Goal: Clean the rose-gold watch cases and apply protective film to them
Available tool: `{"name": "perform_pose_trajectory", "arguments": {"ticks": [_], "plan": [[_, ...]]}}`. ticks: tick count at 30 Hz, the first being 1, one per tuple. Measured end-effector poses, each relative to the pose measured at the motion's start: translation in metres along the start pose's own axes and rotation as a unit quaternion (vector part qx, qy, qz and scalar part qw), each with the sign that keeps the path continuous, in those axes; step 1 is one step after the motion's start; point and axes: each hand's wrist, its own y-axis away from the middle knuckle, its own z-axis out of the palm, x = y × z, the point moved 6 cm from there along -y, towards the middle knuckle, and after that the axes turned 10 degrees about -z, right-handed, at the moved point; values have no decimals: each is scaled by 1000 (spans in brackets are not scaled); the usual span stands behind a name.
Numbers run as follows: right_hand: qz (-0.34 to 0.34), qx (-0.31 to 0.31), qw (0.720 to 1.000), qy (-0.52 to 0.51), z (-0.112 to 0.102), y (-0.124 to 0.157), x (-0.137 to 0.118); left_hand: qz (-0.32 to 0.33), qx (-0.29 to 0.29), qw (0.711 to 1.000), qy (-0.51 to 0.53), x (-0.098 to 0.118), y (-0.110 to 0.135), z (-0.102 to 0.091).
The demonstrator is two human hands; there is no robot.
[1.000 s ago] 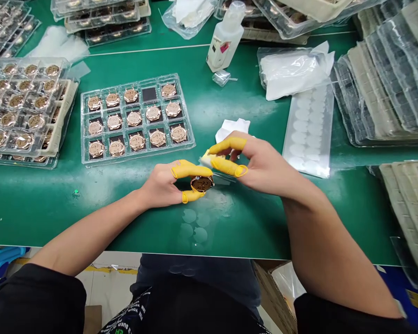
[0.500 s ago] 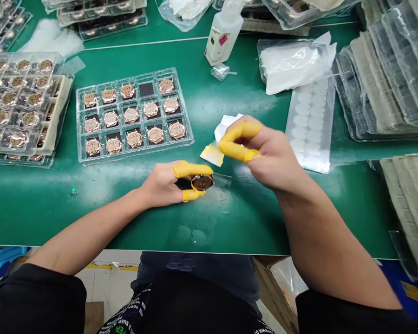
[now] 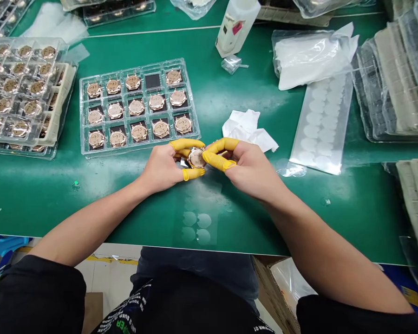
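Note:
My left hand [image 3: 167, 168], with yellow finger cots, pinches a rose-gold watch case [image 3: 196, 158] between thumb and forefinger just above the green mat. My right hand [image 3: 244, 166], also in yellow cots, meets it from the right, thumb and forefinger closed on the case's face. Right behind the hands lies a clear tray [image 3: 137, 107] of several watch cases, one pocket in its back row bare. A crumpled white wipe [image 3: 246, 126] lies on the mat beyond my right hand.
A sheet of round clear stickers [image 3: 321, 123] lies to the right, another sticker sheet [image 3: 197, 221] near the table's front edge. Stacked trays of cases [image 3: 22, 93] stand at left, a white bottle [image 3: 235, 28] at the back, and piled trays [image 3: 397, 79] at right.
My right hand has come down from its raised position and joined the left on the watch case. The small yellowish piece it pinched is no longer visible. The case faces up more.

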Motion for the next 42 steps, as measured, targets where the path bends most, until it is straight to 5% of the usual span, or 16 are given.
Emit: {"name": "perform_pose_trajectory", "arguments": {"ticks": [12,36,42], "plan": [[-22,58,996,66,3,5,-4,-27,25,999,12,1,1,-1],[-51,72,992,95,5,6,-1,-21,20,999,21,1,0,0],[-102,162,966,175,-38,-3,-10,-18,29,999,24,1,-1,-2]]}}
